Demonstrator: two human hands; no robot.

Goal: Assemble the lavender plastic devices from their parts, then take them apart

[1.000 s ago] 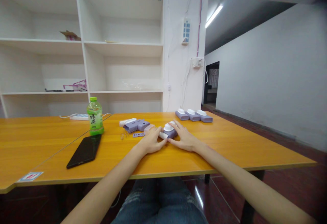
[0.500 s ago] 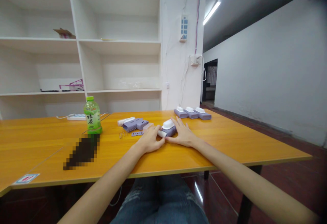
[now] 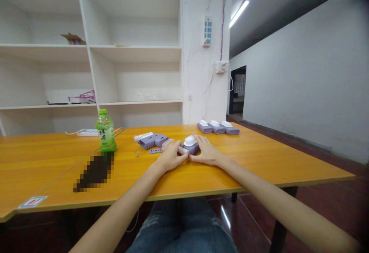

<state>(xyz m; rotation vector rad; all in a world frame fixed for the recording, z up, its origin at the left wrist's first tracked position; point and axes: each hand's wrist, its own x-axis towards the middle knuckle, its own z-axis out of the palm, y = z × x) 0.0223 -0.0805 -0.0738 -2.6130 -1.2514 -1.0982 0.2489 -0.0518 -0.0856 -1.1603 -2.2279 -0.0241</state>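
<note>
On the table in front of me sits a purple case [image 3: 192, 148] with a white rounded top [image 3: 190, 141]. My right hand [image 3: 206, 151] curves around its right side, fingers on the white top and thumb low at the front. From the left, my left hand [image 3: 173, 157] grips a slim white plastic piece [image 3: 183, 150] against the case's front edge. The thumbs nearly meet there, and part of the white piece is covered by fingers. Just beyond my left hand lie a pale pink block [image 3: 167, 143], a flat purple plate [image 3: 156, 151] and hollow purple housings [image 3: 152, 140].
Three purple cases with white tops [image 3: 218, 127] stand in a row at the back edge. A green tea bottle [image 3: 106, 132] stands left, beside a pixelated dark patch [image 3: 95, 171]. Small clear bits [image 3: 141, 152] and white parts [image 3: 143, 137] lie near the housings. A power strip [image 3: 88, 132] is behind.
Both hands stay around the case with almost the same grip. The whole view has shifted very slightly; nothing on the table has visibly moved.
</note>
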